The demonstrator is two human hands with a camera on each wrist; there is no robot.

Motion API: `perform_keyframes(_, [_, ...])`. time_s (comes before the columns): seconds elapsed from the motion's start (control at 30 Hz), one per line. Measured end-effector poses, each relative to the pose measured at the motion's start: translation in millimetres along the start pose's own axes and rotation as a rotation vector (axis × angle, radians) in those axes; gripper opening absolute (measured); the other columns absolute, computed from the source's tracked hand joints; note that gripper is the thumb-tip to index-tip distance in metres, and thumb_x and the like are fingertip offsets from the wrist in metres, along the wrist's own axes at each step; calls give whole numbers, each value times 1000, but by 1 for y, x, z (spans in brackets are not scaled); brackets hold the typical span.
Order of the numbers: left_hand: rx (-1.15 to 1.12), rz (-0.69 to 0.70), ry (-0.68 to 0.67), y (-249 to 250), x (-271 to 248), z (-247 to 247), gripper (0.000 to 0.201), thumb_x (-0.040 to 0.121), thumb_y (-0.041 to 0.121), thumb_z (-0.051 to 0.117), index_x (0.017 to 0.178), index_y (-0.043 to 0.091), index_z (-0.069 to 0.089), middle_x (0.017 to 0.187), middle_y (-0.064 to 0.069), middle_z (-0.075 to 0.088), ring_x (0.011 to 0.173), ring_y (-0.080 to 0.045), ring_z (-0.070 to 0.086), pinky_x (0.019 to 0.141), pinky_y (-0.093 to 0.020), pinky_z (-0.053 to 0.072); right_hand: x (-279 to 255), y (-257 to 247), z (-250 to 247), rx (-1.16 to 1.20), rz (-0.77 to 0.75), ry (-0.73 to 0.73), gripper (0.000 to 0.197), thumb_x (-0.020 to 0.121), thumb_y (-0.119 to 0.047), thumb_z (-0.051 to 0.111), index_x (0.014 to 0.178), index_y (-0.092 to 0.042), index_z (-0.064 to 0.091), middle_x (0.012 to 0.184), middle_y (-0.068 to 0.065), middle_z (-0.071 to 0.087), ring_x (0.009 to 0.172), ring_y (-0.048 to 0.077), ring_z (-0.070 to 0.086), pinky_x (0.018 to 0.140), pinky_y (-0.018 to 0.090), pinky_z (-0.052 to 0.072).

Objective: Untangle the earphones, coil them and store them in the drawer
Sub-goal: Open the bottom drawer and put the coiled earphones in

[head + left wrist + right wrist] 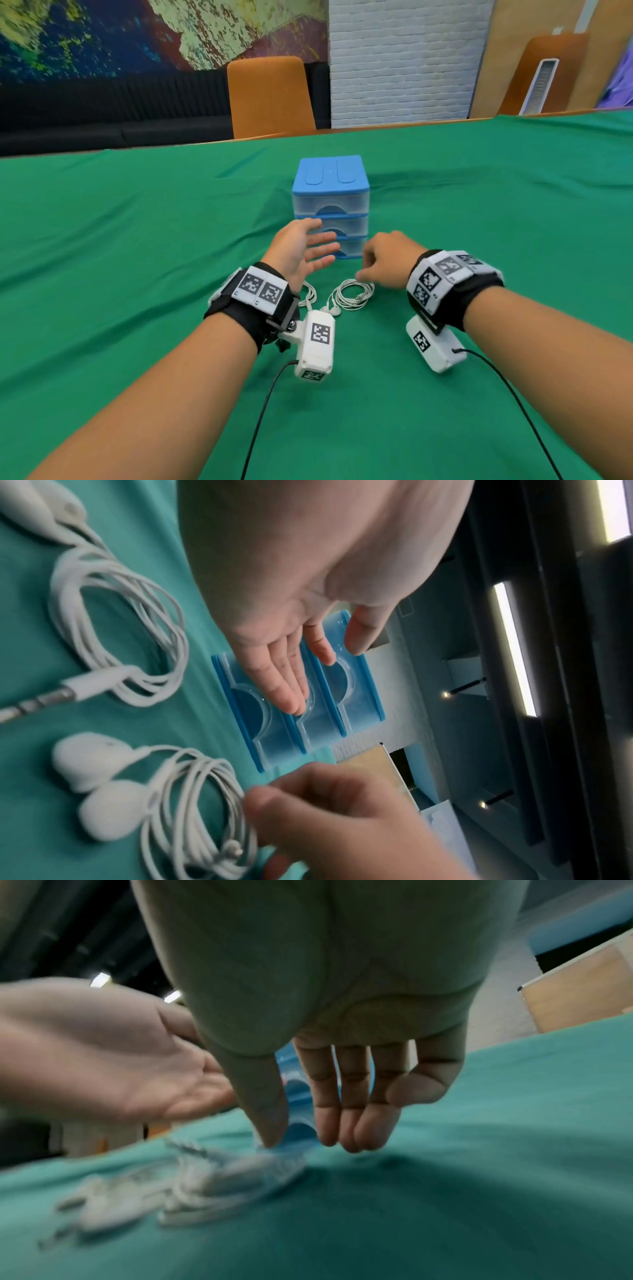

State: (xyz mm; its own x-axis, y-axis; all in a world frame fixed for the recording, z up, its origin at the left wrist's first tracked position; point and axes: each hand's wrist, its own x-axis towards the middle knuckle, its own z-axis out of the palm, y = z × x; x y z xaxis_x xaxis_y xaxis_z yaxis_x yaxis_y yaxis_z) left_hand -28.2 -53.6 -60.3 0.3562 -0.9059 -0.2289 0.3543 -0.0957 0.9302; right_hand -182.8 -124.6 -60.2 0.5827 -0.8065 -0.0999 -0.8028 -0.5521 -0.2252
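2 sets of white earphones lie coiled on the green cloth (137, 240) that covers the counter, in front of a small blue drawer unit (331, 192) with 3 clear drawers, all pushed in. One coil (352, 294) sits between the 2 hands, with its earbuds (332, 310) side by side at its near left edge. The second coil (308, 294) lies just left of it, partly hidden behind the left wrist strap in the head view; the left wrist view shows it whole (116, 642), its metal plug (37, 702) pointing away from the loops.

The left hand (301, 253) is raised above the cloth, palm turned inward, fingers straight and spread, holding nothing. It is in front of the lower drawers without clearly touching them.

The right hand (387, 260) hovers palm down over the far right edge of the first coil. Its fingers (346, 1118) hang loosely downward and its thumb is apart from them, with nothing pinched between. The right wrist view is blurred, so I cannot tell whether the fingertips touch the cord.

Behind the counter stand an orange chair (270, 96) and a white brick wall (404, 58).
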Motion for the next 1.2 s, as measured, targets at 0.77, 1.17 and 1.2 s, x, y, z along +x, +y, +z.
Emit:
perform_keyframes(0.77, [-301, -139, -45, -1, 10, -1, 16, 99, 32, 50, 100, 17, 55, 134, -21, 57, 114, -32, 65, 92, -40, 52, 8, 51, -31, -196, 146, 13, 13, 83, -18, 65, 95, -13, 69, 98, 8, 71, 91, 28, 67, 84, 38, 59])
perform_keyframes(1.17, [-373, -146, 13, -6, -11, 7, 14, 99, 31, 51, 100, 18, 54, 112, -13, 58, 95, -26, 65, 77, -32, 51, 26, -11, -51, -113, -177, 299, 65, 82, 0, 47, 144, -20, 46, 145, 5, 46, 132, 33, 44, 109, 53, 39])
perform_keyframes(1.2, [-379, -145, 12, -8, -15, 5, 14, 99, 31, 50, 100, 17, 54, 111, -13, 58, 93, -26, 65, 77, -32, 51, 27, -10, -49, -98, -182, 303, 66, 82, 1, 47, 144, -20, 46, 145, 5, 46, 132, 33, 45, 109, 53, 39])
